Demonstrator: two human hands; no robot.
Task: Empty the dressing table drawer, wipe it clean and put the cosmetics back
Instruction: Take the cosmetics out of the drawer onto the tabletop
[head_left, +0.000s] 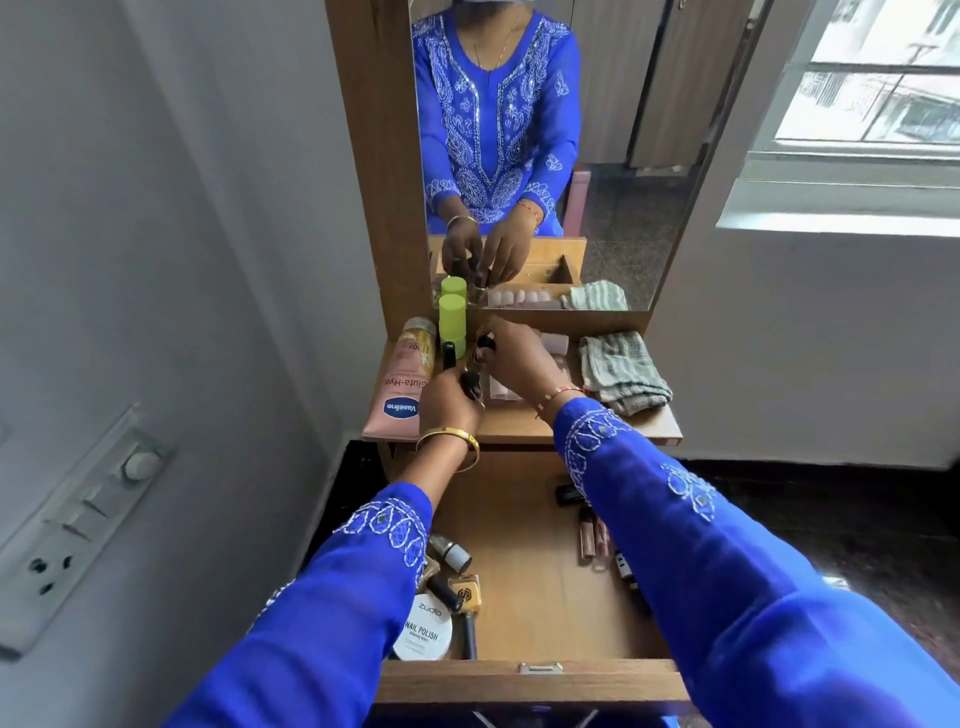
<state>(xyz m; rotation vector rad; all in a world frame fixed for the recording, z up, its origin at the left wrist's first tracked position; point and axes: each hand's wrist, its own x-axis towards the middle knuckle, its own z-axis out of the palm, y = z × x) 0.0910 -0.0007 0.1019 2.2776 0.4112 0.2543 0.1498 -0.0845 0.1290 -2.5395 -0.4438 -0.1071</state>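
Emptying is under way — I judge it about half done. On the far worktop (524, 431) the Vaseline tube (402, 387) lies with its cap far, long axis near-to-far. The left hand (448, 402) grips a small dark bottle; the right hand (511, 358) pinches another. Next: set both upright, then reach into the near drawer (530, 571) for the rest.

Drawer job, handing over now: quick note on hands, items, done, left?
Left hand: holding a small dark bottle above the tabletop.
Right hand: fingers on a small dark item; whether gripped is unclear.
On top: Vaseline tube, green bottle, striped cloth.
Drawer: open, holding the nail polish remover tub, lip gloss tubes and other small cosmetics.
Done: some items out.
Left: finish emptying, wipe, restock.
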